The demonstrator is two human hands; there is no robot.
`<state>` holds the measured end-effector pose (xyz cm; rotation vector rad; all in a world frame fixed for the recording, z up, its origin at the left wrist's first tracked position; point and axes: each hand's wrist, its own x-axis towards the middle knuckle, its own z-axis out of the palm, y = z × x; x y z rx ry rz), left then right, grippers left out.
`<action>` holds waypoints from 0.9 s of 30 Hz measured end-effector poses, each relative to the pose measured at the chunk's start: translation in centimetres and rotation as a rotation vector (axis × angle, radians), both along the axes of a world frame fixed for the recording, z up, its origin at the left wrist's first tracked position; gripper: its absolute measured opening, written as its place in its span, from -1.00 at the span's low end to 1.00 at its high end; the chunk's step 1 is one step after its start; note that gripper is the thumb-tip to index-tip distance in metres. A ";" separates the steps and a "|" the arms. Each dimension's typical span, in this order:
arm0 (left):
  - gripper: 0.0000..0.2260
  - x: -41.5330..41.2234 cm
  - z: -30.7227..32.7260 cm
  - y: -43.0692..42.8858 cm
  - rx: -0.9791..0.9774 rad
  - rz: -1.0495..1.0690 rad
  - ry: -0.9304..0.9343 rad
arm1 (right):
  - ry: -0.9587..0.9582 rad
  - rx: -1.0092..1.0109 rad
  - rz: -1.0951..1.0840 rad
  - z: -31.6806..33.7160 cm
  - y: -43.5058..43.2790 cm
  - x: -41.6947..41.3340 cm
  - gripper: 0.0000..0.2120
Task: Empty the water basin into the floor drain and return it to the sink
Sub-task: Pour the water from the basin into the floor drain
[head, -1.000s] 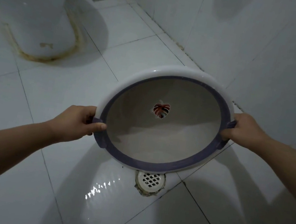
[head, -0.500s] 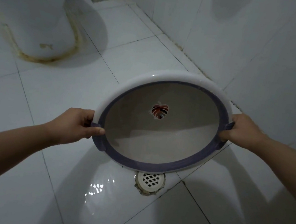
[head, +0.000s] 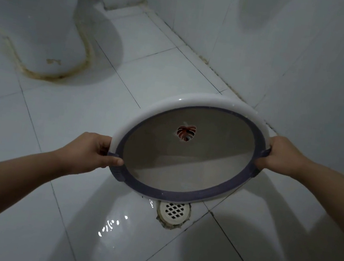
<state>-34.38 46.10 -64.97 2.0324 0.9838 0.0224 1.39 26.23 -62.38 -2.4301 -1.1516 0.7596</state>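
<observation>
Here the left hand (head: pixel 94 152) grips the left side of the basin (head: pixel 193 99), with the thumb lying over the purple rim and the fingers curled round behind it. The right hand (head: pixel 281 155) clasps the handle on the right side in the same way. Between them the round basin is held in the air, tilted so that its open side faces the person, the far edge raised and the near edge low. It is white outside, with a purple band round the rim and a red leaf sticker (head: pixel 185 133) on its bottom. Whether any water is left inside cannot be told.

Just below the basin's near edge sits the round white floor drain (head: pixel 174 211), its grating partly covered by the rim. The white floor tiles (head: pixel 56 124) shine wet (head: pixel 112 226) to the near left of the drain. Far left stands the toilet base (head: pixel 38 21), with a yellowish stain round its foot. A white tiled wall (head: pixel 310 61) runs along the right.
</observation>
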 end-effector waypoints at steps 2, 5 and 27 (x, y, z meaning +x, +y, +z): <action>-0.86 0.0 0.1 0.0 -0.008 -0.019 -0.002 | 0.001 -0.016 0.023 0.1 -0.1 0.0 -0.74; -0.90 0.0 0.1 -0.1 0.017 -0.073 0.023 | -0.015 -0.037 0.058 0.0 -0.2 0.2 -0.76; -0.86 -0.7 -0.2 -0.2 0.207 -0.203 0.040 | -0.136 -0.104 0.184 -0.1 -0.3 -0.2 -0.76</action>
